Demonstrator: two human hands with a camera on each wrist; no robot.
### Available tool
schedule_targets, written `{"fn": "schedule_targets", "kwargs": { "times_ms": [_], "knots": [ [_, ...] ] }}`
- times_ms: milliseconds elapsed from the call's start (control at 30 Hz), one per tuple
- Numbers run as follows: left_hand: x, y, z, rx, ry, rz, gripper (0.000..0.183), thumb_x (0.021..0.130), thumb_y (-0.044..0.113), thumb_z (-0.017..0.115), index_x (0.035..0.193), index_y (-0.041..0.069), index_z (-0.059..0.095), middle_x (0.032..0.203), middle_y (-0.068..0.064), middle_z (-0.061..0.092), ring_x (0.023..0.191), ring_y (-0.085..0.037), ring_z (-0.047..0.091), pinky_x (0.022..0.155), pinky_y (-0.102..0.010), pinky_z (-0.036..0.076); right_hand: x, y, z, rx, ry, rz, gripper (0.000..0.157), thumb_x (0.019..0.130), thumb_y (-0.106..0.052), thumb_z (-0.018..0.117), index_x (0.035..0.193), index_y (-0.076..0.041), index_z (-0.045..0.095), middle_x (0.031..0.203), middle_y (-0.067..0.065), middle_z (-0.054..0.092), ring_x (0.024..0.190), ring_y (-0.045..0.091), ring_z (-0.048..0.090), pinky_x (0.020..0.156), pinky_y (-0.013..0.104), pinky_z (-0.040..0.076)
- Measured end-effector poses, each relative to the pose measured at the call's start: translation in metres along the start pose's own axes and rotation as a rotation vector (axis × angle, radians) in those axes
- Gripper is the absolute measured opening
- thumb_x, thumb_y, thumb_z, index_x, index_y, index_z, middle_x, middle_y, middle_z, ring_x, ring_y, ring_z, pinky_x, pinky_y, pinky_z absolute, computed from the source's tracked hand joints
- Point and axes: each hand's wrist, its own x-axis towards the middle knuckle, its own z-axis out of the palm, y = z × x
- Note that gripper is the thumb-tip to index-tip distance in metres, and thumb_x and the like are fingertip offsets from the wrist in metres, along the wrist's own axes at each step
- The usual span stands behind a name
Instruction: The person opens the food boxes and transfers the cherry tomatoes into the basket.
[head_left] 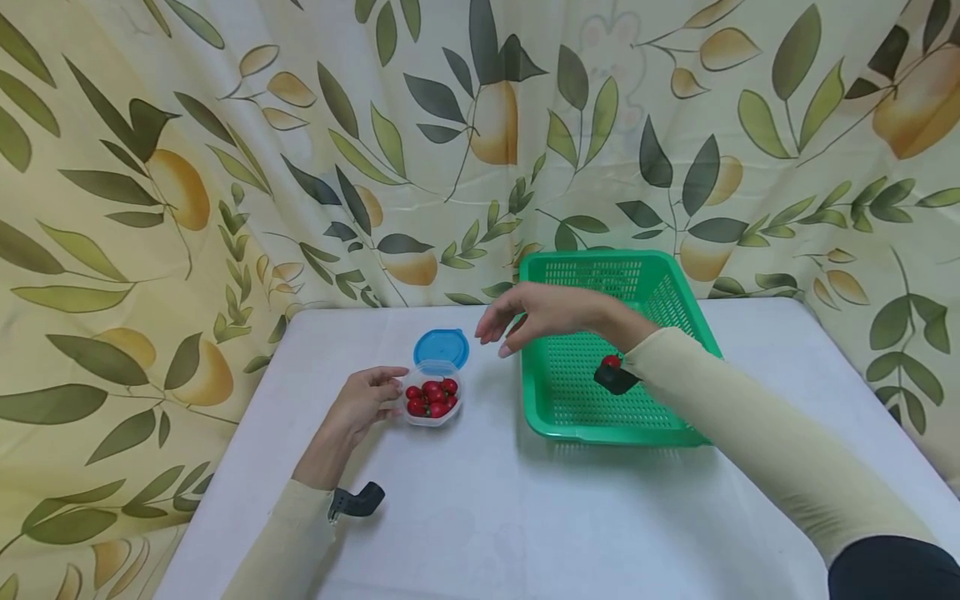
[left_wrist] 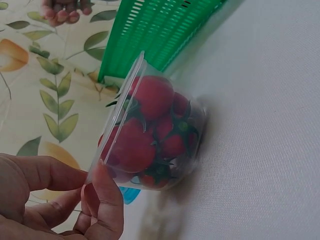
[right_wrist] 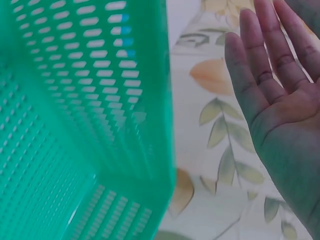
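A small clear plastic container (head_left: pixel 432 421) filled with several red cherry tomatoes (left_wrist: pixel 150 125) with green stems stands on the white table. My left hand (head_left: pixel 362 408) pinches its rim on the left side between thumb and fingers. Just behind the container lies a round blue lid (head_left: pixel 441 347). My right hand (head_left: pixel 551 315) hovers over the left rim of a green basket (head_left: pixel 531 400), its fingers relaxed and holding nothing. In the right wrist view the bare palm (right_wrist: pixel 295 112) faces the camera beside the basket wall. One red tomato (head_left: pixel 611 361) shows inside the basket, partly hidden by the wrist camera.
The white tablecloth (head_left: pixel 465 517) runs back to a leaf-and-fruit patterned curtain (head_left: pixel 285 217). The basket stands at the table's back right, with the right forearm (head_left: pixel 750 425) crossing its front corner.
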Motion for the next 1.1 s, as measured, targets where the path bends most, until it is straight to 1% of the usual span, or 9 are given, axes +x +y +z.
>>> {"fn": "schedule_targets", "kwargs": {
  "times_ms": [67, 133, 267, 367, 467, 600, 767, 867, 1100],
  "knots": [
    [0.000, 0.000, -0.001, 0.000, -0.002, 0.001, 0.036, 0.101, 0.003, 0.057, 0.136, 0.004, 0.062, 0.113, -0.015, 0.054, 0.102, -0.028, 0.056, 0.074, -0.027, 0.060, 0.009, -0.003, 0.004, 0.005, -0.017, -0.001, 0.038, 0.089, -0.014, 0.078, 0.127, -0.014, 0.069, 0.123, 0.003, 0.070, 0.115, 0.019, 0.065, 0.098, 0.036, 0.055],
    [0.001, -0.001, -0.001, 0.001, -0.003, 0.001, 0.036, 0.101, 0.003, 0.057, 0.136, 0.004, 0.062, 0.112, -0.014, 0.054, 0.101, -0.028, 0.056, 0.074, -0.027, 0.060, 0.018, -0.005, 0.008, 0.017, -0.035, -0.007, 0.038, 0.090, -0.012, 0.078, 0.126, -0.013, 0.069, 0.124, 0.007, 0.070, 0.115, 0.020, 0.065, 0.098, 0.036, 0.055],
    [0.001, -0.001, -0.002, -0.005, -0.007, -0.004, 0.036, 0.101, 0.003, 0.057, 0.136, 0.004, 0.062, 0.110, -0.013, 0.054, 0.100, -0.026, 0.056, 0.074, -0.027, 0.060, 0.034, -0.006, 0.017, 0.027, -0.081, -0.012, 0.036, 0.090, -0.009, 0.077, 0.125, -0.012, 0.069, 0.124, 0.009, 0.069, 0.114, 0.020, 0.065, 0.097, 0.035, 0.055],
    [0.001, -0.001, -0.002, -0.009, -0.011, -0.007, 0.036, 0.101, 0.003, 0.057, 0.136, 0.004, 0.061, 0.110, -0.013, 0.054, 0.100, -0.026, 0.056, 0.074, -0.028, 0.060, 0.046, -0.006, 0.024, 0.005, -0.115, -0.011, 0.034, 0.090, -0.008, 0.076, 0.124, -0.013, 0.069, 0.124, 0.005, 0.070, 0.114, 0.019, 0.065, 0.097, 0.033, 0.055],
    [0.001, 0.000, -0.002, -0.013, -0.014, -0.010, 0.036, 0.101, 0.003, 0.057, 0.136, 0.005, 0.062, 0.111, -0.013, 0.053, 0.101, -0.026, 0.055, 0.075, -0.028, 0.060, 0.056, -0.005, 0.030, -0.025, -0.157, -0.004, 0.034, 0.090, -0.007, 0.076, 0.123, -0.014, 0.070, 0.124, 0.004, 0.069, 0.117, 0.024, 0.064, 0.095, 0.032, 0.056],
    [0.001, 0.000, -0.002, -0.016, -0.020, -0.007, 0.037, 0.101, 0.004, 0.057, 0.137, 0.004, 0.061, 0.111, -0.012, 0.053, 0.102, -0.026, 0.054, 0.075, -0.028, 0.060, 0.067, -0.005, 0.037, -0.053, -0.218, -0.001, 0.033, 0.090, -0.005, 0.075, 0.122, -0.013, 0.071, 0.124, 0.009, 0.068, 0.120, 0.031, 0.063, 0.094, 0.031, 0.056],
    [0.001, 0.000, -0.003, -0.018, -0.025, 0.003, 0.037, 0.101, 0.004, 0.057, 0.138, 0.002, 0.060, 0.110, -0.011, 0.052, 0.101, -0.025, 0.053, 0.075, -0.028, 0.060, 0.081, -0.006, 0.046, -0.094, -0.246, -0.001, 0.034, 0.090, -0.006, 0.076, 0.123, -0.009, 0.071, 0.121, 0.008, 0.071, 0.115, 0.021, 0.065, 0.093, 0.029, 0.056],
    [0.001, 0.000, -0.004, -0.025, -0.028, 0.005, 0.036, 0.102, 0.004, 0.056, 0.137, 0.002, 0.060, 0.109, -0.011, 0.052, 0.100, -0.025, 0.054, 0.074, -0.028, 0.060, 0.089, -0.007, 0.052, -0.094, -0.259, 0.011, 0.036, 0.089, -0.005, 0.077, 0.124, -0.007, 0.070, 0.120, 0.007, 0.071, 0.113, 0.019, 0.066, 0.094, 0.029, 0.056],
    [0.001, 0.001, -0.004, -0.040, -0.042, 0.010, 0.037, 0.102, 0.004, 0.056, 0.138, 0.001, 0.059, 0.108, -0.010, 0.051, 0.100, -0.024, 0.054, 0.072, -0.027, 0.059, 0.102, -0.013, 0.061, -0.102, -0.285, 0.042, 0.035, 0.088, -0.002, 0.077, 0.122, -0.007, 0.071, 0.120, 0.004, 0.070, 0.119, 0.028, 0.063, 0.093, 0.032, 0.056]
  ]
}}
